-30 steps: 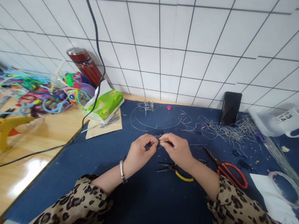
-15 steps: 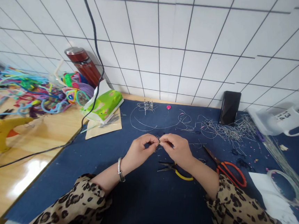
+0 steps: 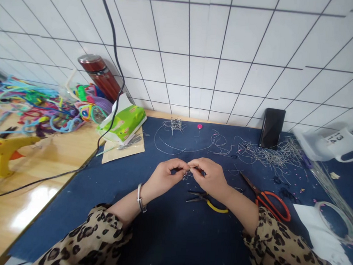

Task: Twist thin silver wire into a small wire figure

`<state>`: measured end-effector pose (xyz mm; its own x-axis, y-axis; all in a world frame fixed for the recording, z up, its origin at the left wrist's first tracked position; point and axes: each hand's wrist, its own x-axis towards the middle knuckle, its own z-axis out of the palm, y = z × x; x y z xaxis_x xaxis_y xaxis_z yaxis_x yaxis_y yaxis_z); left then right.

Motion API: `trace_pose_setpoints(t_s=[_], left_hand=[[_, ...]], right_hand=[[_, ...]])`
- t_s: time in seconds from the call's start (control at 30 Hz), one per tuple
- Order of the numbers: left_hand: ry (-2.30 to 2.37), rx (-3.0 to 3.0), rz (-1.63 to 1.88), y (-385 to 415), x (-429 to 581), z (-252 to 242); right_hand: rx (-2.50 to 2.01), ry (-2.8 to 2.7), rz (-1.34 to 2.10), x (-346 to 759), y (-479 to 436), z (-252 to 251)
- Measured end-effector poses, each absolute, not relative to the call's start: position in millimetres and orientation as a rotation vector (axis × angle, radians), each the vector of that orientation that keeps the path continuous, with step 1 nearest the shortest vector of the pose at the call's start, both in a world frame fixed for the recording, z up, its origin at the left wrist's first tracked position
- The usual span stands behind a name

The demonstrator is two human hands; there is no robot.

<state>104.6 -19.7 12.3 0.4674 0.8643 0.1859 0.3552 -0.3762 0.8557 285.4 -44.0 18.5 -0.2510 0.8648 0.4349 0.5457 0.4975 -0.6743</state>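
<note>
Over the dark blue mat [image 3: 161, 238], my left hand [image 3: 167, 176] and my right hand [image 3: 210, 176] meet fingertip to fingertip. Both are closed in a pinch on a small piece of thin wire [image 3: 186, 175]. Its tangled silvery end hangs just under the fingertips; the rest is hidden by my fingers. Below my right hand lie pliers [image 3: 216, 207] with yellow handles, their jaws apart. Farther right rest scissors [image 3: 273, 203] with orange handles.
At the back are a small wire piece [image 3: 176, 125], a pink bead [image 3: 199, 126], loose wire [image 3: 261, 154] and a black phone [image 3: 272, 128]. Left are a tissue pack [image 3: 124, 124], a yellow glue gun [image 3: 1, 154] and its cable. A white mug [image 3: 345, 143] and tape roll [image 3: 335, 220] stand right.
My fingertips have shifted slightly and a little more of the wire piece shows beneath them. Both hands stay pinched together in nearly the same place.
</note>
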Motion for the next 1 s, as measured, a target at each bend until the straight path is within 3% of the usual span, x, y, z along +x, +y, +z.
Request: trace_pose_setpoints(t_s=[0.37,1.0], left_hand=[[0.928,1.744,0.755,-13.2,103.9,2.7],[0.911,2.069,0.747,-9.0,98.6,11.6]], right_hand=[[-1.097,-2.007,0.591,284.9,-42.4,16.9],[-1.034,-2.025,0.542,282.9,-42.2,11.4]])
